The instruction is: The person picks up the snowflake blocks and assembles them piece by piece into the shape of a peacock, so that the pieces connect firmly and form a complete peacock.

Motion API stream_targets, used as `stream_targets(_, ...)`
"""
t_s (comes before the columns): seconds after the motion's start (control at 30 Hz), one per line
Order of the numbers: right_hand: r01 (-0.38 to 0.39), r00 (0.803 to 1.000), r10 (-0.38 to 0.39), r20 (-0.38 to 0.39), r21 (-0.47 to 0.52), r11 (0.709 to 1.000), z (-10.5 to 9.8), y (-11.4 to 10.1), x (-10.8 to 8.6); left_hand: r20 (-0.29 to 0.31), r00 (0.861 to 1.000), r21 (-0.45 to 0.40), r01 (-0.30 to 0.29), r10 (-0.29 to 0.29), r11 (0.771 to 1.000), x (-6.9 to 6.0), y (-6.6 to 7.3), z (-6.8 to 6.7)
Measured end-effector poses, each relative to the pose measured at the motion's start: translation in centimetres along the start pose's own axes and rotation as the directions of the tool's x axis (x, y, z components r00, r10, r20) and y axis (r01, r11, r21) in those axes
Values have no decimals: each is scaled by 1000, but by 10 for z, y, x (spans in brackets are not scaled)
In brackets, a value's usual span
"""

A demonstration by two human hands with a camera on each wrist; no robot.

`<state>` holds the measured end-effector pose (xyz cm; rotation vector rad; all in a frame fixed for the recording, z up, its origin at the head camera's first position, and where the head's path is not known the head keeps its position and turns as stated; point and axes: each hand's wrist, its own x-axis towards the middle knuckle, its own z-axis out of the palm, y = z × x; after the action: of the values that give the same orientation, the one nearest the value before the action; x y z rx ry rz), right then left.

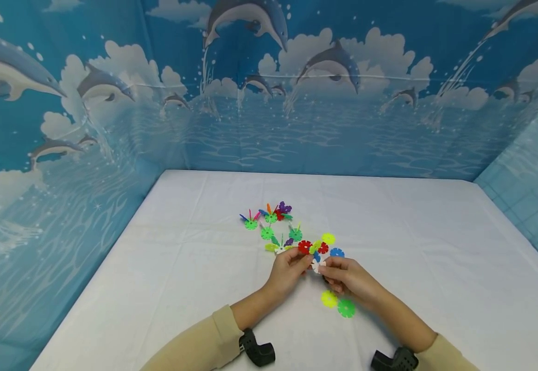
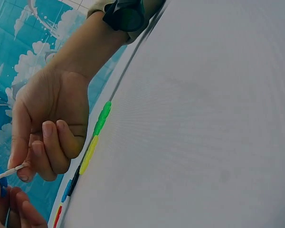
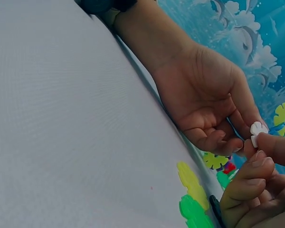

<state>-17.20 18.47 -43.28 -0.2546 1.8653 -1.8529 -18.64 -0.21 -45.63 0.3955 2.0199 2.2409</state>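
Between the two hands is a white snowflake disc (image 1: 317, 266), a small slotted plastic piece, with a blue snowflake disc (image 1: 316, 256) against it. My right hand (image 1: 353, 278) pinches the white disc by its edge between thumb and finger. From the other side my left hand (image 1: 286, 270) pinches the blue disc, its fingertips close to the white one. Edge-on, the white disc (image 2: 10, 172) spans the gap between both hands in the left wrist view. In the right wrist view, fingers partly cover the white disc (image 3: 258, 129).
Beyond the hands lie joined clusters of coloured discs (image 1: 271, 218), with red discs (image 1: 305, 247) and a yellow disc (image 1: 328, 238) nearer. A yellow disc (image 1: 329, 299) and a green disc (image 1: 346, 308) lie beside the right hand on the white-covered table (image 1: 194, 268). Dolphin-print curtains surround it.
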Motion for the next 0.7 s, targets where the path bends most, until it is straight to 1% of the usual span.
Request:
stream_targets(0.1, 14, 999, -17, 47, 57, 998, -3, 2, 1, -6, 1000, -12, -5, 5, 1000, 0, 0, 0)
stream_targets(0.2, 11, 996, -22, 82, 132, 991, -6, 3, 1, -19, 1000, -26, -10, 10, 1000, 1, -1, 1)
stream_targets(0.27, 12, 996, -28, 90, 165, 986, -8, 3, 0, -43, 999, -27, -8, 7, 1000, 1, -3, 2)
stream_targets(0.33, 16, 996, -32, 88, 177, 984, -11, 2, -1, -77, 997, -14, -6, 5, 1000, 1, -3, 2)
stream_targets(0.37, 22, 996, -37, 84, 177, 984, -12, 1, -1, -96, 995, 4, -9, 10, 1000, 0, -3, 2)
stream_targets(0.4, 27, 996, -41, 79, 175, 984, -14, 0, -2, -112, 993, 42, -24, 28, 999, -1, -3, 2)
stream_targets(0.43, 28, 996, -41, 74, 171, 985, -15, -2, -3, -124, 990, 98, -52, 64, 994, -2, -3, 3)
stream_targets(0.47, 29, 997, -41, 69, 167, 986, -16, -3, -4, -122, 986, 179, -94, 117, 979, -3, -2, 2)
stream_targets(0.5, 28, 997, -39, 65, 165, 986, -17, -5, -5, -108, 976, 277, -151, 187, 949, -4, -1, 2)
stream_targets(0.53, 26, 997, -36, 61, 161, 987, -18, -7, -6, -82, 960, 378, -220, 269, 899, -6, 0, 2)
stream_targets(0.57, 24, 998, -34, 61, 159, 987, -18, -9, -7, -43, 932, 477, -297, 359, 827, -6, 1, 2)
stream_targets(0.6, 20, 997, -30, 64, 157, 987, -18, -11, -8, 9, 895, 561, -374, 446, 738, -7, 3, 1)
stream_targets(0.63, 15, 997, -26, 70, 156, 988, -17, -12, -8, 68, 850, 624, -445, 523, 642, -7, 4, 1)
stream_targets(0.67, 13, 996, -26, 80, 156, 988, -16, -14, -9, 133, 800, 666, -509, 585, 545, -7, 6, 0)
stream_targets(0.7, 9, 996, -23, 90, 152, 988, -15, -15, -10, 191, 753, 688, -561, 630, 461, -6, 7, -1)
